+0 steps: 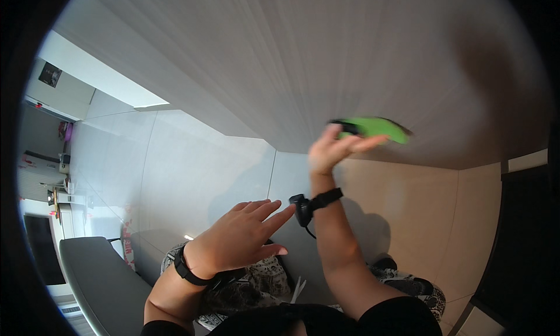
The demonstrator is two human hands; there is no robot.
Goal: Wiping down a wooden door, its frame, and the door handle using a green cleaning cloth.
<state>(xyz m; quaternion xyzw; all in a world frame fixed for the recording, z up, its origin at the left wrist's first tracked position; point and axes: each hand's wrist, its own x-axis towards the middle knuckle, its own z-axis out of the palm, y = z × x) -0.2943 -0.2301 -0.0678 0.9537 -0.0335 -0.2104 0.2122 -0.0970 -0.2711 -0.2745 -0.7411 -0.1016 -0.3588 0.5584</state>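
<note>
My right hand (334, 150) is raised against a tall grey-brown wood-grain panel (271, 73). It grips a flat green handheld tool (380, 128) with a black part, blurred by motion; what kind of tool cannot be told. Its dark far edge lies close to the panel, but whether they touch is unclear. A black strap on the right forearm carries a small black device (300, 210) with a cable. My left hand (240, 235) hovers palm down, fingers apart and holding nothing, its index fingertip overlapping the device in view. A black band (186, 268) circles the left wrist.
Pale floor tiles (192, 161) spread below the panel. On the left are a grey upholstered piece of furniture (100, 279), a white wall end (105, 73) and a dark screen (41, 248). A dark panel (520, 248) stands at the right. Patterned trousers (267, 274) cover my legs.
</note>
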